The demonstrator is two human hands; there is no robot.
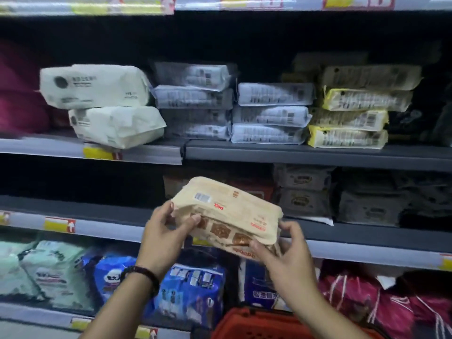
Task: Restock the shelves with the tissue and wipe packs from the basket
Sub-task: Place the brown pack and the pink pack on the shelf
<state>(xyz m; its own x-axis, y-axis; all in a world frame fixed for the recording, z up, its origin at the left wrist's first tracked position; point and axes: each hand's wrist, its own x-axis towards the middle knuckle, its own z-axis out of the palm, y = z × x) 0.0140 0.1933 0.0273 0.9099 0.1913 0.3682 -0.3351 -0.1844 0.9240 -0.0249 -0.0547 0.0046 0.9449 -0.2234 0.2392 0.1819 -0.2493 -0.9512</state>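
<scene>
Nearest, at the bottom edge, the rim of a red basket (254, 319) shows between the two forearms; what lies in it cannot be seen. Just above it both hands hold one beige pack (232, 211) in the air, in front of the shelves and touching none of them. The left hand (160, 232), with a dark beaded bracelet (144, 272) on its wrist, grips the pack's left end, thumb on the near face and fingers curled behind. The right hand (285, 253) grips the lower right end, thumb beneath the near edge and fingers wrapped round the corner. The pack is tilted, its right end lower, with a barcode on the upper face and brown squares along the near side.

Behind the hands, the lowest shelf carries pale green packs (49, 267) at the left, a blue pack (186, 292) in the middle and pink packs (367, 297) at the right. The shelf above has yellow price labels (60, 225) on its front edge and dark grey packs (303, 192) stacked toward the right. Farther up, the next shelf holds two white packs (95, 84) piled at the left, then two stacks of grey-blue packs (195, 101) side by side, then a stack of yellow-edged packs (352, 111).
</scene>
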